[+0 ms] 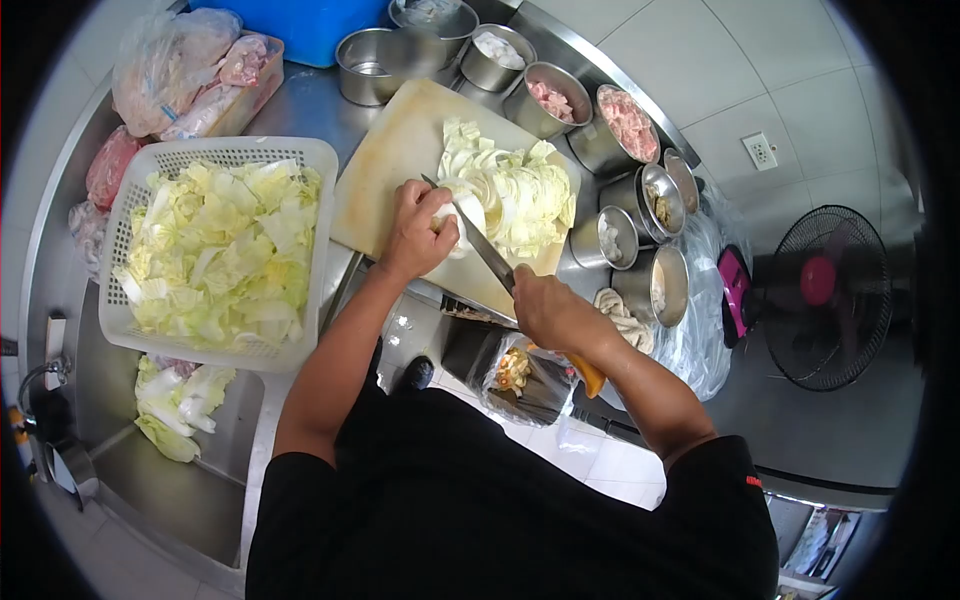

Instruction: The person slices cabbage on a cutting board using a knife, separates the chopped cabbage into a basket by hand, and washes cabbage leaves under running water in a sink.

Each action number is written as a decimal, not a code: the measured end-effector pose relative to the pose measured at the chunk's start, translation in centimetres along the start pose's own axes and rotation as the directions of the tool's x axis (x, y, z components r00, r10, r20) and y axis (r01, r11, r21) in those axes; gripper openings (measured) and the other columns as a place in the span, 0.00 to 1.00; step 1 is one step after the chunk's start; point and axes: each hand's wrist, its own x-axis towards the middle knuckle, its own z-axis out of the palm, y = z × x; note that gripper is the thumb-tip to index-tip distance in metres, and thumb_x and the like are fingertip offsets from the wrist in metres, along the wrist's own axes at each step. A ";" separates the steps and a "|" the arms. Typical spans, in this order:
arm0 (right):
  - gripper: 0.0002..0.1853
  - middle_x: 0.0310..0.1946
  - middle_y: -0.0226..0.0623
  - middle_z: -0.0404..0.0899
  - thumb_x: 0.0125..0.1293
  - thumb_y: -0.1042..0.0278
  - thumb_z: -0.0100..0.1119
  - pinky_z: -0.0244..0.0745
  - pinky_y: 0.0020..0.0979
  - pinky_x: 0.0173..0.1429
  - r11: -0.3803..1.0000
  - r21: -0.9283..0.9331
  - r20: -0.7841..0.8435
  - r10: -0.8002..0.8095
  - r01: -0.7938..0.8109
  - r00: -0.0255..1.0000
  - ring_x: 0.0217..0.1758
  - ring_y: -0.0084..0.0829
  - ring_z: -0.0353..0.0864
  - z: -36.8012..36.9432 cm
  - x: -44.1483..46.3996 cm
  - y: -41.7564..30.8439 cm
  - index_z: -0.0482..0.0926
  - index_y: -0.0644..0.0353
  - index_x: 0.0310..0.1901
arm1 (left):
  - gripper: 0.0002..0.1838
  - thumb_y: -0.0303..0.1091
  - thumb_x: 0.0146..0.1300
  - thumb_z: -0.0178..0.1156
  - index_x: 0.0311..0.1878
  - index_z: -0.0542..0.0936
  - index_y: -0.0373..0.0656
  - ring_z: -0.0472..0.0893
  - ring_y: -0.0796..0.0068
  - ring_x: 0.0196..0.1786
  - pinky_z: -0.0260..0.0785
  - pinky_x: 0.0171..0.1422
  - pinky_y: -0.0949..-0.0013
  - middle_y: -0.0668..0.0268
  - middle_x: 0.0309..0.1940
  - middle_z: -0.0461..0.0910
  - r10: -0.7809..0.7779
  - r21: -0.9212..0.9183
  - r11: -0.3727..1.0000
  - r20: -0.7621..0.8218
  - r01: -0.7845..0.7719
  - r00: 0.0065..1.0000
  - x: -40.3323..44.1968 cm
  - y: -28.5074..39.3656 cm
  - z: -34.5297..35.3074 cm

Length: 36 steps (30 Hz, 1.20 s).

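Observation:
My left hand [418, 232] has its fingers curled on the white stem end of a napa cabbage [530, 200] on the cutting board [390, 135]. The pale green and white cabbage lies cut in slices, fanned out to the right of that hand. My right hand [555, 310] grips a knife [483, 243], its long blade slanting up and left against the cabbage, beside my left fingers. An orange handle end shows below my right wrist. Left of the board, a white perforated basket [328, 200] is heaped with cut cabbage leaves [220, 250].
Metal pots line the board's far and right sides, some with pink meat [628, 122]. More cabbage [180, 400] lies in the sink [200, 490]. Bagged meat [180, 70] sits at the back left. A lined bin [515, 375] stands below; a fan [825, 290] is at right.

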 end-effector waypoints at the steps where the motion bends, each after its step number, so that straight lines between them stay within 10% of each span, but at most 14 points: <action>1: 0.08 0.29 0.68 0.78 0.65 0.75 0.43 0.75 0.55 0.45 1.000 -0.002 0.007 -0.002 0.002 1.000 0.38 0.65 0.81 -0.1 0.2 -0.1 0.66 0.71 0.41 | 0.17 0.26 0.52 0.61 0.47 0.76 0.38 0.70 0.55 0.48 0.66 0.55 0.58 0.54 0.42 0.68 -0.007 0.001 1.000 -0.001 0.007 1.000 -0.1 -0.1 0.0; 18: 0.13 0.27 0.61 0.79 0.73 0.60 0.44 0.73 0.55 0.39 0.898 0.424 -0.152 -0.059 0.119 0.987 0.31 0.62 0.79 8.2 6.2 6.2 0.68 0.63 0.43 | 0.18 0.32 0.50 0.66 0.42 0.70 0.41 0.68 0.49 0.51 0.63 0.58 0.53 0.54 0.44 0.68 0.066 0.211 0.972 0.177 -0.103 0.982 1.6 2.6 0.3; 30: 0.14 0.27 0.62 0.78 0.73 0.58 0.47 0.72 0.54 0.40 0.837 0.476 -0.458 -0.026 0.270 0.889 0.31 0.66 0.76 10.3 5.0 7.3 0.68 0.64 0.41 | 0.18 0.27 0.54 0.67 0.45 0.70 0.42 0.71 0.73 0.46 0.68 0.40 0.74 0.62 0.47 0.67 -0.077 0.092 0.994 0.231 0.057 0.970 -1.4 2.7 -4.0; 36: 0.15 0.17 0.40 0.73 0.74 0.57 0.46 0.72 0.35 0.24 0.584 0.800 -0.210 0.053 0.141 0.976 0.15 0.35 0.75 8.0 2.5 6.7 0.68 0.63 0.40 | 0.18 0.30 0.54 0.67 0.44 0.70 0.42 0.71 0.73 0.45 0.69 0.42 0.73 0.63 0.45 0.67 -0.179 0.147 0.977 0.173 0.154 0.969 -0.6 2.8 -2.6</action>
